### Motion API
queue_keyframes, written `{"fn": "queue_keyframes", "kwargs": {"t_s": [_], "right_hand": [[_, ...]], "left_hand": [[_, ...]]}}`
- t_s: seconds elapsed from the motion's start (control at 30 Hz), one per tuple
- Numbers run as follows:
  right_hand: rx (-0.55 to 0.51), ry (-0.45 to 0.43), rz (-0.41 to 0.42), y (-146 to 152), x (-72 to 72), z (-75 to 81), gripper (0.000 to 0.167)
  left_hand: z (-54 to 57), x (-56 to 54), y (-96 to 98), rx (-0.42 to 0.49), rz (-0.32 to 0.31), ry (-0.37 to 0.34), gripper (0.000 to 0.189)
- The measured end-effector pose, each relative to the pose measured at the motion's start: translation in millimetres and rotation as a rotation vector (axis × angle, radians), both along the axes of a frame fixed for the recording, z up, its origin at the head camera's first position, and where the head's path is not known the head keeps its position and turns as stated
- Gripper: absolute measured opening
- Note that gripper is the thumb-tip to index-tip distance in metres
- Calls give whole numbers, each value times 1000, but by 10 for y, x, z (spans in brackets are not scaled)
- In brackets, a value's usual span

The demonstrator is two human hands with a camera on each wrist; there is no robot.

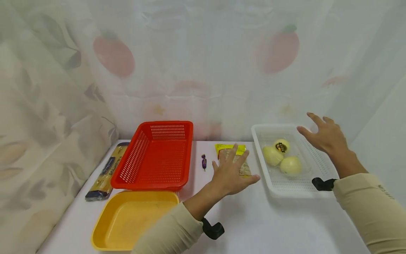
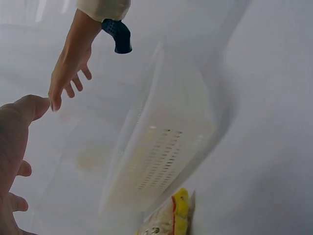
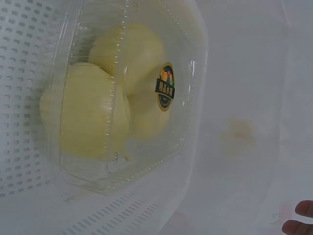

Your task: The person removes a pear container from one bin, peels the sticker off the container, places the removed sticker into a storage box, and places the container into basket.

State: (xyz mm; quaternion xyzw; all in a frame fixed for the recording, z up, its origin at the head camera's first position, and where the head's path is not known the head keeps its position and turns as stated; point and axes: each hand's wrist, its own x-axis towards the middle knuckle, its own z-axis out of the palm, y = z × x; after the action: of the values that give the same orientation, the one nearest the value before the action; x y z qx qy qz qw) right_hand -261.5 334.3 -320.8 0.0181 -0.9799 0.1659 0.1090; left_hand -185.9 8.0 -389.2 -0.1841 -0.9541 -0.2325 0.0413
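Observation:
My left hand (image 1: pixel 229 175) is spread, palm down, over a clear bag with a yellow top (image 1: pixel 222 147). The hand covers the bag's middle, so its contents show only partly. Nothing is in the fingers. At the right, my right hand (image 1: pixel 326 135) hovers with fingers spread above the right side of a white plastic basket (image 1: pixel 264 173), holding nothing. Inside that basket sits a clear plastic clamshell box with three round, pale yellow fruits (image 3: pixel 90 112), one behind a dark oval sticker (image 3: pixel 166 87). The left wrist view shows the basket's slotted outer wall (image 2: pixel 166 112) beyond the left hand (image 2: pixel 12 147).
Left of the bag lies a small purple wrapped candy (image 1: pixel 204 162). A red slotted basket (image 1: pixel 187 155) stands at the back left, with a yellow tray (image 1: pixel 111 215) in front of it. Beside the red basket lies a spaghetti packet (image 1: pixel 108 173). Curtains hang behind and to the left.

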Motion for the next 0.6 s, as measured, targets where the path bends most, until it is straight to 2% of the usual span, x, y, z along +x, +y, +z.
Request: {"fn": "queue_keyframes", "kwargs": {"t_s": [0.37,0.6], "right_hand": [[-16,25,-4,30,-9,-149,79],[-32,40,-4,41,-13,-209,77]], "left_hand": [[-145,61,199,35,-50,-25,79],[-230,82,296,40,-55,-51,80]]}}
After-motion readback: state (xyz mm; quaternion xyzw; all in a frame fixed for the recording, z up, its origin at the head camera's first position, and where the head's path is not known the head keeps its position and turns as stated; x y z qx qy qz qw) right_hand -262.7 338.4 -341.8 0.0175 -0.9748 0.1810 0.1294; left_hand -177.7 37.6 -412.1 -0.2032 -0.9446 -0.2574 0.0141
